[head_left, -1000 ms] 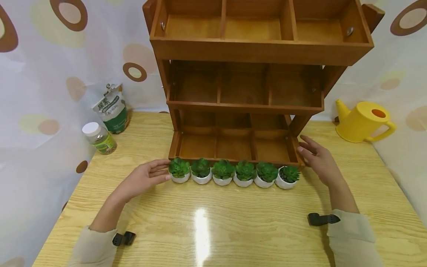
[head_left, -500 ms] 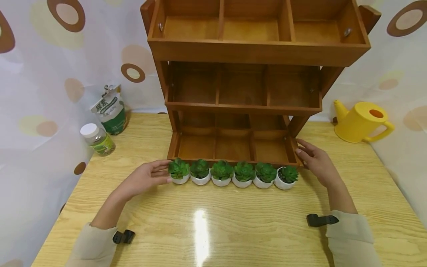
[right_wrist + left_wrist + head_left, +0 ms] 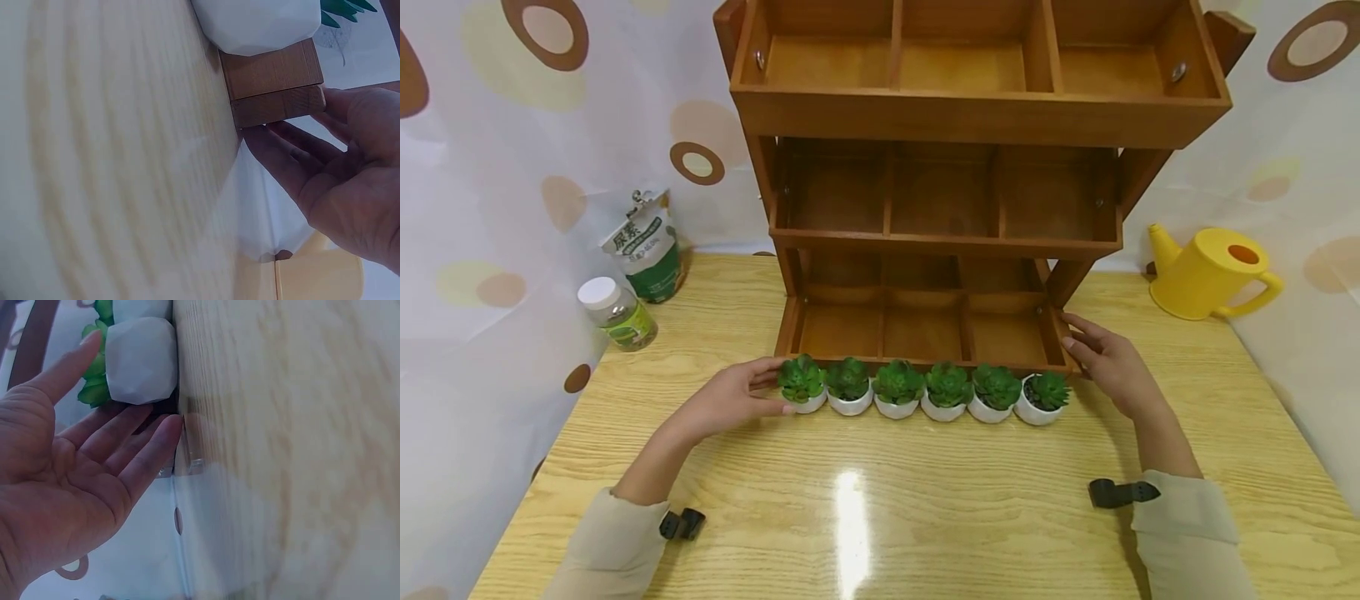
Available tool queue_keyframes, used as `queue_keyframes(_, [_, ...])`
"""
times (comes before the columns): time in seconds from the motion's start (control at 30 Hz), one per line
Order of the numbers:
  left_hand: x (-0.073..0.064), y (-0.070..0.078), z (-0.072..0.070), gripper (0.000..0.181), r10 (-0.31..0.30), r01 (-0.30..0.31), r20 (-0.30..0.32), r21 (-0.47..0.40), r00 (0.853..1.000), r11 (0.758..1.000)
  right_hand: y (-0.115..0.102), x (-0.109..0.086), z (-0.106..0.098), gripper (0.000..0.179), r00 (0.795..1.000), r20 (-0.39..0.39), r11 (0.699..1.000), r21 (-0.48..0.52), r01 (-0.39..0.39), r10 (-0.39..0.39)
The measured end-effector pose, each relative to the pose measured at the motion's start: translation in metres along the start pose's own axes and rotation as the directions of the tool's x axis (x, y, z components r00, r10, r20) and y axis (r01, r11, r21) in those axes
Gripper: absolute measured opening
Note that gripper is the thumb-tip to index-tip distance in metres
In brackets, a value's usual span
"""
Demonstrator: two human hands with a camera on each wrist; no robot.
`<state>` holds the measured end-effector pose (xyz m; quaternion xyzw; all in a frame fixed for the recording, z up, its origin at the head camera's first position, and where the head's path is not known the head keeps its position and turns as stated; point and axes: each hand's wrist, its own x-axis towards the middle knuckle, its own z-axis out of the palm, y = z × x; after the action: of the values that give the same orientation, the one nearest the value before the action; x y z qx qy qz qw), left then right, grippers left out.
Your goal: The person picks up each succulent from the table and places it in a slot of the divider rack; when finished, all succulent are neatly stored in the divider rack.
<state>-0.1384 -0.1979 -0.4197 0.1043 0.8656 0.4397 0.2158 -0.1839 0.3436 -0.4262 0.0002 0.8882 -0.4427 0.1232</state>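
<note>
A row of several potted succulents (image 3: 897, 387) in white faceted pots stands along the front of a three-tier wooden rack (image 3: 925, 242). My left hand (image 3: 726, 400) is at the left end of the row, its fingers extended beside the leftmost succulent (image 3: 801, 382). In the left wrist view the fingertips are right at that white pot (image 3: 142, 361), and the thumb overlaps the leaves. My right hand (image 3: 1112, 367) touches the right end of the rack's lowest tier. In the right wrist view its thumb and fairly straight fingers rest against the wooden end (image 3: 278, 106).
A yellow watering can (image 3: 1213, 273) stands at the back right of the wood-grain table (image 3: 970, 500). At the back left are a clipped green-and-white pouch (image 3: 651, 250) and a white-capped jar (image 3: 617, 312). Patterned white sheeting (image 3: 482, 208) lines the back and sides.
My left thumb has moved slightly inward along the front of the leftmost pot. My right hand has shifted slightly in to the rack's end. The plants and rack keep their places.
</note>
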Motion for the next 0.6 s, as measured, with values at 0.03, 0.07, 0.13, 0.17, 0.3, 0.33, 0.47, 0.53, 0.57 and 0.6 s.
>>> queue_keyframes(0.03, [0.0004, 0.0004, 0.0003, 0.082, -0.001, 0.001, -0.003, 0.007, 1.000, 1.000, 0.0004, 0.0001, -0.0001, 0.060, 1.000, -0.001, 1.000, 0.000, 0.001, -0.001])
queue_keyframes(0.07, [0.0006, 0.0007, 0.0006, 0.082, -0.001, 0.001, -0.008, 0.014, 1.000, 1.000, 0.0007, 0.0000, -0.0001, 0.059, 1.000, -0.003, 1.000, -0.001, 0.000, 0.000])
queue_keyframes(0.13, [0.0007, 0.0011, 0.0010, 0.080, -0.002, 0.002, -0.016, 0.025, 1.000, 1.000, 0.0014, 0.0003, 0.0001, 0.059, 1.000, -0.002, 1.000, -0.001, -0.002, 0.002])
queue_keyframes(0.17, [0.0006, 0.0011, 0.0011, 0.079, -0.002, 0.003, -0.021, 0.029, 1.000, 1.000, 0.0017, 0.0005, 0.0004, 0.059, 1.000, -0.002, 1.000, -0.002, -0.005, 0.005])
queue_keyframes(0.3, [-0.0001, 0.0011, 0.0016, 0.077, -0.009, 0.011, -0.037, 0.043, 0.999, 0.999, 0.0025, 0.0012, 0.0013, 0.058, 1.000, 0.007, 1.000, -0.021, -0.016, 0.016])
queue_keyframes(0.33, [-0.0003, 0.0010, 0.0017, 0.077, -0.012, 0.014, -0.040, 0.046, 0.999, 0.999, 0.0027, 0.0012, 0.0015, 0.058, 1.000, 0.010, 1.000, -0.021, -0.018, 0.019])
queue_keyframes(0.47, [0.0005, 0.0015, 0.0038, 0.077, -0.001, 0.006, -0.062, 0.085, 0.998, 0.996, 0.0021, 0.0004, 0.0020, 0.059, 0.999, 0.017, 0.999, -0.018, -0.035, 0.035])
queue_keyframes(0.53, [0.0014, 0.0031, 0.0060, 0.077, 0.008, 0.003, -0.084, 0.123, 0.996, 0.992, 0.0012, -0.0006, 0.0015, 0.060, 0.999, 0.018, 0.999, -0.016, -0.048, 0.048])
queue_keyframes(0.57, [0.0021, 0.0041, 0.0072, 0.077, 0.012, 0.002, -0.096, 0.144, 0.995, 0.990, 0.0006, -0.0011, 0.0013, 0.060, 0.998, 0.018, 0.998, -0.017, -0.054, 0.054])
queue_keyframes(0.6, [0.0027, 0.0052, 0.0083, 0.076, 0.015, 0.002, -0.107, 0.161, 0.994, 0.987, 0.0003, -0.0015, 0.0010, 0.060, 0.998, 0.018, 0.998, -0.019, -0.059, 0.060])
